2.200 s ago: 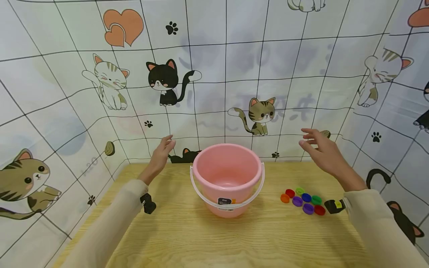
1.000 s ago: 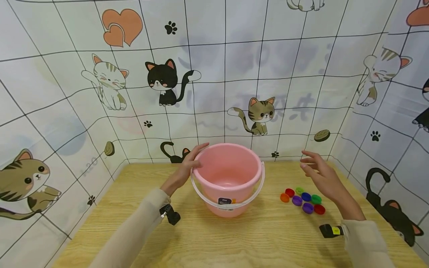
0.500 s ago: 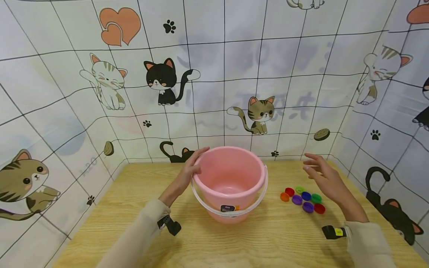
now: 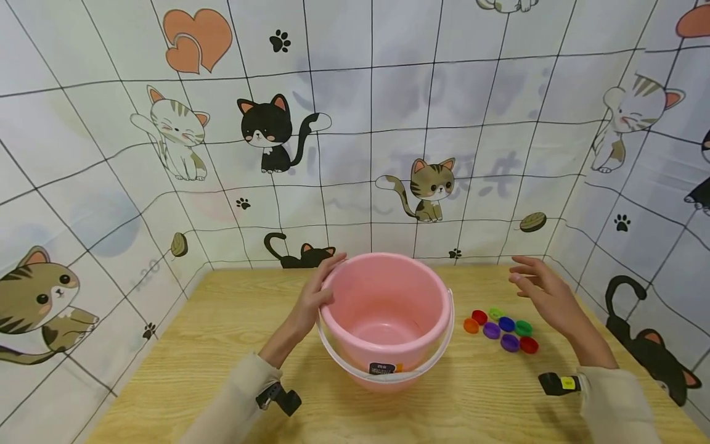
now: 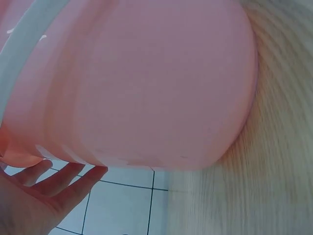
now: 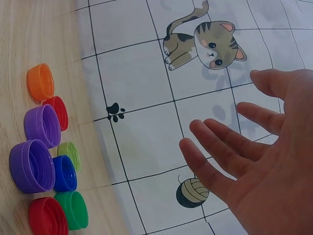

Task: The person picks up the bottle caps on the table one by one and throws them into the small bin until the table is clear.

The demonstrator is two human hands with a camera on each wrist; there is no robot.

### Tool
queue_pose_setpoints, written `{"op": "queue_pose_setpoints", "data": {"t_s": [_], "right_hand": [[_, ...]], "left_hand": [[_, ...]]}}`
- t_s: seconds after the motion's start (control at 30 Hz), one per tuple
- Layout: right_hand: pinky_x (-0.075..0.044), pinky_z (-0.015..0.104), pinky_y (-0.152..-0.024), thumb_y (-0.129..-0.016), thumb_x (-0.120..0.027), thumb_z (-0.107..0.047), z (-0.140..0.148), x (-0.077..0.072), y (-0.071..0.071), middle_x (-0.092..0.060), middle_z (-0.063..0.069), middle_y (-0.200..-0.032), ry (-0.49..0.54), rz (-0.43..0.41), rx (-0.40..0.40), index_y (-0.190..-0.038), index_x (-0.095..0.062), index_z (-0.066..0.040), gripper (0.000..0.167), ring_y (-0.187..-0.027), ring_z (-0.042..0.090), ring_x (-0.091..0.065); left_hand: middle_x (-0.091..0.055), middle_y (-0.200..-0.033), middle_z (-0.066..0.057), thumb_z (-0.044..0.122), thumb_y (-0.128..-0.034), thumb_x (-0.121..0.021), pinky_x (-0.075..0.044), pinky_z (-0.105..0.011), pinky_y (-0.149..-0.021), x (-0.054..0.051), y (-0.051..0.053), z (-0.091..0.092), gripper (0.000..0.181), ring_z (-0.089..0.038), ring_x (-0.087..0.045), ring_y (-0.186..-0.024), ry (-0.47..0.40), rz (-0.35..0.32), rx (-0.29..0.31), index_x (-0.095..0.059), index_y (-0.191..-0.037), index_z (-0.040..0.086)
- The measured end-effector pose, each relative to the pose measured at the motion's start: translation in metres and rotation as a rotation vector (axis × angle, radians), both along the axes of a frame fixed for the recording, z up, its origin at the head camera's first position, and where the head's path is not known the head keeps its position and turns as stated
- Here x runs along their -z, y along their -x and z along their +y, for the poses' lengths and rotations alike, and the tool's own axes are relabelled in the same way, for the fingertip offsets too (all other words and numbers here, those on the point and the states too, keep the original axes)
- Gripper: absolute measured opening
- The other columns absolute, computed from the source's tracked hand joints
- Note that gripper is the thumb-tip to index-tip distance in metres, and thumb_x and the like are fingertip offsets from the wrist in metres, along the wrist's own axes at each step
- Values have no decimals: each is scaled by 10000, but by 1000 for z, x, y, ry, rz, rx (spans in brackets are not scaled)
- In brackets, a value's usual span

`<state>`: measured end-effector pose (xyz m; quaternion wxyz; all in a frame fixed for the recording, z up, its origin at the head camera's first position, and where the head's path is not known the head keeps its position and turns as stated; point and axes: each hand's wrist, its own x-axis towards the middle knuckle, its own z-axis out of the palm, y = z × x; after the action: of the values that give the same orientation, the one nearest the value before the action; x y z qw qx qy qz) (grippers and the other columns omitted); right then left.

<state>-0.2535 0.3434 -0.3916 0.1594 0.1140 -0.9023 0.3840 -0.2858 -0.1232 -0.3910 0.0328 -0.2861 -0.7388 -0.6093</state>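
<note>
A pink plastic bucket (image 4: 383, 364) with a white handle (image 4: 407, 375) stands mid-table in the head view, its opening facing up. My left hand (image 4: 307, 302) grips the bucket's left rim, thumb over the edge and fingers along the outside. In the left wrist view, the fingertips of that left hand (image 5: 54, 196) touch the pink wall near the rim. To the right, my right hand (image 4: 546, 296) hovers with loosely bent fingers and holds nothing. Several coloured bottle caps lie below and left of it, among them a purple cap (image 4: 510, 343) and an orange cap (image 4: 471, 325).
The wooden table (image 4: 222, 345) is bordered at the back and sides by a white cloth (image 4: 355, 154) printed with cats and grid lines. More caps, such as a green cap (image 4: 524, 328) and a red cap (image 4: 529, 345), sit in the same cluster.
My left hand came from the left and took hold of the rim. The bucket then shifted nearer to me and slightly right. My right hand dropped lower; the caps stayed put.
</note>
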Motion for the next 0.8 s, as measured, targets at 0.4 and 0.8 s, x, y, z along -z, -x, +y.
{"op": "queue_pose_setpoints", "data": {"t_s": [0.4,0.8], "right_hand": [[-498,53,-730,-1075,-532,-231,11,8,1,-627,251,-1291,27,87,95,-1409,-564,-38,387,-913,-243,-507],[-600,454,-808,-1017,-644,-316,32,35,4,-650,281,-1331,-99,-81,129,-1363,-622,-27,451,-1101,375,-677]], "left_hand": [[-451,-1579,-171,95,-769,-447,-590,-438,-914,-1,-22,-1,827,-432,-563,-1247,-32,5,-4,-386,-1580,246],[-461,-1552,-185,96,-780,-445,-612,-478,-873,0,-28,0,798,-444,-583,-1215,-28,6,4,-385,-1564,233]]}}
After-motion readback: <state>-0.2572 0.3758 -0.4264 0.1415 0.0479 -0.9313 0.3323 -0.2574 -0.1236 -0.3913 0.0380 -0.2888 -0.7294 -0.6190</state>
